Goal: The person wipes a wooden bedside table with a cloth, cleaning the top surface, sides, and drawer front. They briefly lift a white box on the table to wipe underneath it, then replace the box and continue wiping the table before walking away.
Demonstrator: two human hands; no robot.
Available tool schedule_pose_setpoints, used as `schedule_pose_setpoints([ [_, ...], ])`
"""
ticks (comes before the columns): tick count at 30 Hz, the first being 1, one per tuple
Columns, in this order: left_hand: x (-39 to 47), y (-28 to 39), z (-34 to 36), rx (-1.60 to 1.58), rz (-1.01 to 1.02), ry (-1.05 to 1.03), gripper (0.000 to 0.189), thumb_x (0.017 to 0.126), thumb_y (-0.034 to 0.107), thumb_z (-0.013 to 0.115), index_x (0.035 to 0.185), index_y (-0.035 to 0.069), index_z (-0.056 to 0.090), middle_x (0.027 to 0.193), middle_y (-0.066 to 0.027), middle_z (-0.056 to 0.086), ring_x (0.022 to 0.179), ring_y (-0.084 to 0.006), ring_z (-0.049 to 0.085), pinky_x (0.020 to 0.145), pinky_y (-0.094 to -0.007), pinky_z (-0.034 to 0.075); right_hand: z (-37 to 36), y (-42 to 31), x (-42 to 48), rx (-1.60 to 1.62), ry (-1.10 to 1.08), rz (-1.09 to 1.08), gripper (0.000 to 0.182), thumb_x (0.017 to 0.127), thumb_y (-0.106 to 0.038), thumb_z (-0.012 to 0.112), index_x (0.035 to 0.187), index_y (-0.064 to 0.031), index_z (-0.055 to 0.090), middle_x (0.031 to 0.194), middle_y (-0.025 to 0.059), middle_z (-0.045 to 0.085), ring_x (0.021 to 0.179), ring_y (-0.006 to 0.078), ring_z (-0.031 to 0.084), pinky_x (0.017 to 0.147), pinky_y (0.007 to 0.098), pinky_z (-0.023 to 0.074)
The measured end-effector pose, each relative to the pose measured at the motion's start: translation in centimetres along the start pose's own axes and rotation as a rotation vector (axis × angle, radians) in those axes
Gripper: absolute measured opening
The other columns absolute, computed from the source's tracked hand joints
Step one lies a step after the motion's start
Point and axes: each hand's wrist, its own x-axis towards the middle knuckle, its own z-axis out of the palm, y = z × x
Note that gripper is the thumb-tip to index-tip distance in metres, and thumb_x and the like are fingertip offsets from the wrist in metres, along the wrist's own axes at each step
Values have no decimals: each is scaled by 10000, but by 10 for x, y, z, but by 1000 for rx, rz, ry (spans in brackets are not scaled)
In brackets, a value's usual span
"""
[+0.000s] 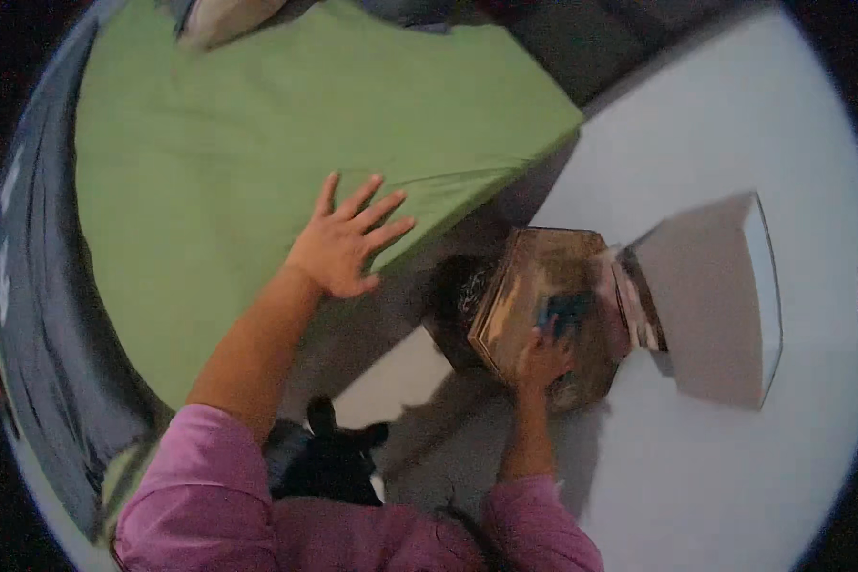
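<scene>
My left hand point(350, 232) rests palm down with spread fingers on a green bed sheet point(257, 129), close to the bed's edge. It holds nothing. Over to the right, my right hand point(545, 356) is on the glossy brown top of a small bedside table point(511, 314). Under its fingers lies a crumpled blue cloth point(566, 313); blur hides the exact grip. Just beyond that hand stands a table lamp with a shiny base point(611, 293) and a pale lampshade point(708, 300) that reaches towards the white wall.
A black animal point(336, 457), seemingly a dog, is on the floor near my body. A dark patterned object point(465, 286) sits between bed and table. Grey bedding point(50, 322) runs along the left, and a pale item point(229, 18) lies at the bed's far side.
</scene>
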Motion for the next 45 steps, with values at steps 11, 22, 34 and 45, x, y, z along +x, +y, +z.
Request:
schedule_pose_setpoints([
  [11,5,-22,26,-186,114,70,794,489,379,571,1251,326,352,1368,43,246,1278,-201,189,1015,-532,69,22,-97,146,-200,-276,-414,405,801,-383,482,1080,-92,532,1212,157,417,1058,368,419,826,580,321],
  [22,17,-22,14,-148,78,-32,815,492,444,590,1259,363,325,1379,60,218,1278,-196,183,1010,-531,78,11,-92,32,153,-341,-276,491,756,-328,513,1180,-89,448,1218,205,380,1108,433,329,915,579,224],
  [34,54,12,5,84,32,-89,710,578,484,497,1258,361,331,1369,50,237,1274,-208,190,1014,-533,70,-3,28,-90,248,51,-251,281,836,-353,441,1094,-278,523,1228,74,448,1106,332,399,894,537,264],
  [45,67,43,17,297,112,101,704,603,552,396,1258,298,362,1365,-18,254,1275,-269,180,999,-551,30,-22,118,-83,406,-115,774,543,865,-382,399,1290,-60,294,1186,273,394,1072,410,398,902,465,303],
])
